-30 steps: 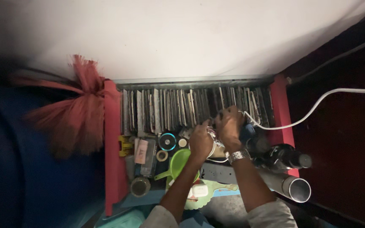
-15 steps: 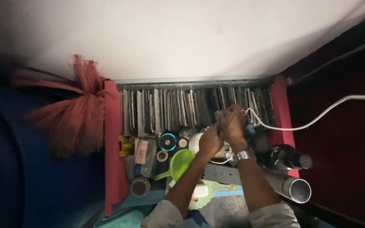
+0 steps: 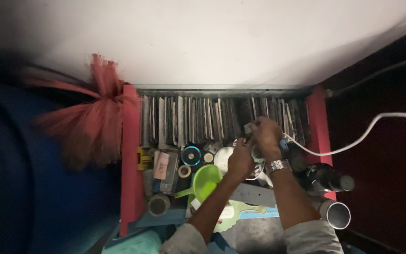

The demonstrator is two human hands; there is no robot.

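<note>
Overhead view of a red-framed shelf [image 3: 128,155] against a pale wall. Both hands work close together near the shelf's back right corner. The right hand [image 3: 265,134], wristwatch [image 3: 277,165] on its wrist, pinches a small grey flat piece [image 3: 248,128] at the front of the upright row of thin plates [image 3: 198,120] lining the back edge. The left hand [image 3: 240,161] is curled just below it, over a white round dish [image 3: 222,159]; whether it grips anything cannot be told. The piece appears raised clear of the row, not yet set anywhere. A green scoop [image 3: 204,182], tape rolls [image 3: 191,155] and a jar [image 3: 158,205] lie toward the front; a white cable [image 3: 353,141] and dark bottle [image 3: 323,178] sit at the right edge.
</note>
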